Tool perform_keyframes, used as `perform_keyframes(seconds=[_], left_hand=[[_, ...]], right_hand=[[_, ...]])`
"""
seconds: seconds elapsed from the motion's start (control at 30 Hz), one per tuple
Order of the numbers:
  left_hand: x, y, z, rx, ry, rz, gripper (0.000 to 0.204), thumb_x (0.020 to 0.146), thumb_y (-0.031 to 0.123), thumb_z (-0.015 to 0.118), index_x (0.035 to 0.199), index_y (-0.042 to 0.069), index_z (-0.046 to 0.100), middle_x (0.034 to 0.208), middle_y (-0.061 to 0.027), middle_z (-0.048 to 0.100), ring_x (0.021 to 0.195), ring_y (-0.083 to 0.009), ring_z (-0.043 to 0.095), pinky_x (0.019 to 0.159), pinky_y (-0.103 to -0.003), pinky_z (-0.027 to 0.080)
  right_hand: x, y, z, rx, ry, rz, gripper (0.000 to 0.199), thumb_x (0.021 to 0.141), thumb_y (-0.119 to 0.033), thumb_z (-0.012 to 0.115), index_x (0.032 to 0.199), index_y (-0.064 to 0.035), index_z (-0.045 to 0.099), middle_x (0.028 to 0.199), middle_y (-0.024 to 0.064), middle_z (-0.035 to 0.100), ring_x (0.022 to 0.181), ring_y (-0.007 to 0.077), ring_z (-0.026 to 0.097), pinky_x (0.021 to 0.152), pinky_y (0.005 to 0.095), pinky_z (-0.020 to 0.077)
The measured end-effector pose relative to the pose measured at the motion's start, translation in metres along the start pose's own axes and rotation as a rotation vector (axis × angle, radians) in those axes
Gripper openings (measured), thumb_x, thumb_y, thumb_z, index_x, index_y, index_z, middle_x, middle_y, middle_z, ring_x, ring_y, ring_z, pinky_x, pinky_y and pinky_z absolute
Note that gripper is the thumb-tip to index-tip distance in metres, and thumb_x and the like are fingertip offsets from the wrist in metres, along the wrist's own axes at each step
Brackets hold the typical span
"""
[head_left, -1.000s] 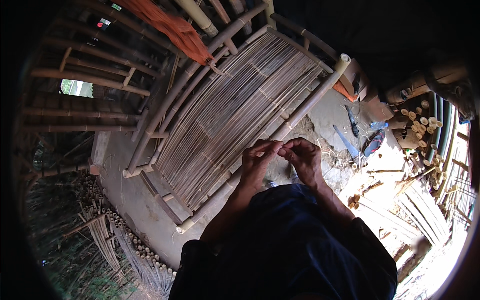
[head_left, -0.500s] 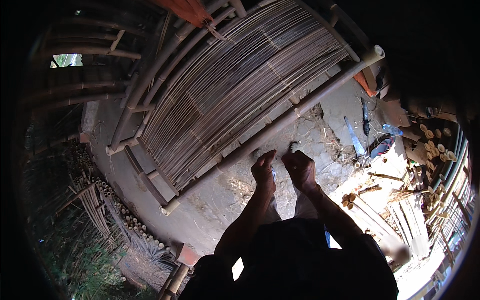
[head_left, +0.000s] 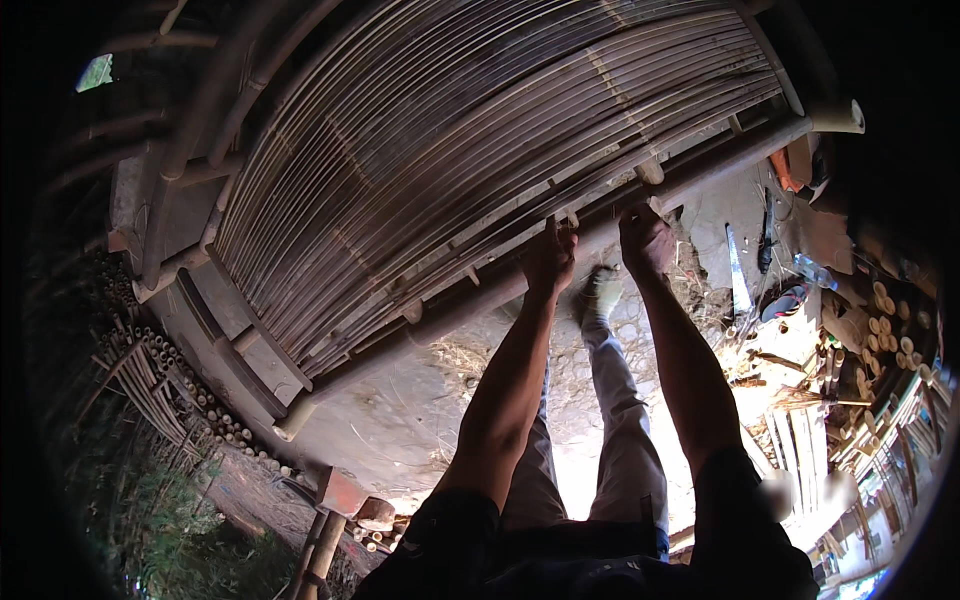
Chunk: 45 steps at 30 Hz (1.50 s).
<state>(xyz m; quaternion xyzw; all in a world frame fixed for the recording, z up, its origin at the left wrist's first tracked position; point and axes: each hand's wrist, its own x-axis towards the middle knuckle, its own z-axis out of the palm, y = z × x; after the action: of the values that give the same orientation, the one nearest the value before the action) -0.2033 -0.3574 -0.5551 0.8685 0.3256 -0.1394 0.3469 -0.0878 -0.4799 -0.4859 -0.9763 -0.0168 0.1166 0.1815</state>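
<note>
A bamboo bench or bed frame [head_left: 400, 170] with a seat of long thin slats stretches across the far side in front of me. Along its near edge runs a thick bamboo pole [head_left: 480, 298]. My left hand [head_left: 550, 257] is closed at this pole, thumb up, beside the outermost slats. Just to its right, my right hand [head_left: 648, 240] is closed too, its fingers curled by the same pole. Shadow hides what either hand grips, if anything. Both arms reach forward, and the hands stay a little apart.
A saw [head_left: 738, 268] and a dark, long tool [head_left: 767, 232] lie on the floor at the right, near a plastic bottle [head_left: 815, 271] and a dark shoe [head_left: 784, 302]. Cut bamboo [head_left: 890, 330] is stacked beyond. A brick-topped post [head_left: 340, 492] stands at the lower left.
Both hands have reached forward, from over the floor near my body to the bench's near pole. The bench now looks larger and closer, and more of my legs shows.
</note>
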Motion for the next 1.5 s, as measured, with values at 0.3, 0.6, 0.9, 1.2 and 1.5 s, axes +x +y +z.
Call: perform_keyframes(seconds=[0.3,0.6,0.9,1.2,1.5], left_hand=[[0.012,-0.043,0.019,0.112,0.409,-0.273,0.035,0.091,0.042,0.062,0.090,0.010,0.075,0.078,-0.0159,0.069,0.076,-0.0338,0.068,0.067,-0.042,0.053],[0.023,-0.101,0.021,0.474,-0.221,-0.490,0.049,0.094,0.040,0.046,0.132,0.011,0.056,0.130,-0.0136,0.060,0.115,-0.0343,0.059,0.097,-0.058,0.040],[0.040,-0.051,0.028,0.099,-0.309,0.188,0.026,0.097,0.022,0.047,0.115,0.009,0.059,0.108,-0.0210,0.064,0.101,-0.0378,0.064,0.086,-0.053,0.052],[0.049,-0.043,0.020,-0.181,-0.321,0.146,0.027,0.093,0.030,0.056,0.108,0.011,0.066,0.109,-0.0120,0.070,0.096,-0.0324,0.068,0.079,-0.044,0.053],[0.003,-0.002,0.029,-0.016,0.332,-0.055,0.014,0.090,0.030,0.062,0.094,0.020,0.071,0.098,0.0000,0.071,0.096,-0.0230,0.068,0.087,-0.045,0.048]], right_hand=[[-0.006,0.024,0.043,0.167,-0.064,0.078,0.019,0.084,-0.031,0.066,0.090,-0.0143,0.072,0.087,0.0142,0.071,0.083,0.0361,0.069,0.071,0.0460,0.0528],[0.004,-0.002,0.039,0.092,0.006,0.099,0.024,0.088,-0.035,0.059,0.095,-0.0155,0.070,0.090,0.0132,0.071,0.085,0.0385,0.068,0.074,0.0494,0.0524],[-0.034,-0.020,0.065,0.105,-0.369,-0.235,0.038,0.094,-0.036,0.051,0.110,-0.0037,0.061,0.093,0.0220,0.068,0.085,0.0378,0.069,0.072,0.0478,0.0535],[0.034,-0.028,0.048,0.353,-1.253,0.311,0.018,0.089,-0.021,0.058,0.094,-0.0037,0.058,0.055,0.0070,0.050,0.036,0.0099,0.036,0.033,0.0297,0.0307],[-0.019,-0.018,0.027,-0.083,-0.416,-0.414,0.029,0.089,-0.027,0.063,0.105,-0.0041,0.060,0.077,0.0167,0.064,0.070,0.0348,0.065,0.061,0.0423,0.0531]])
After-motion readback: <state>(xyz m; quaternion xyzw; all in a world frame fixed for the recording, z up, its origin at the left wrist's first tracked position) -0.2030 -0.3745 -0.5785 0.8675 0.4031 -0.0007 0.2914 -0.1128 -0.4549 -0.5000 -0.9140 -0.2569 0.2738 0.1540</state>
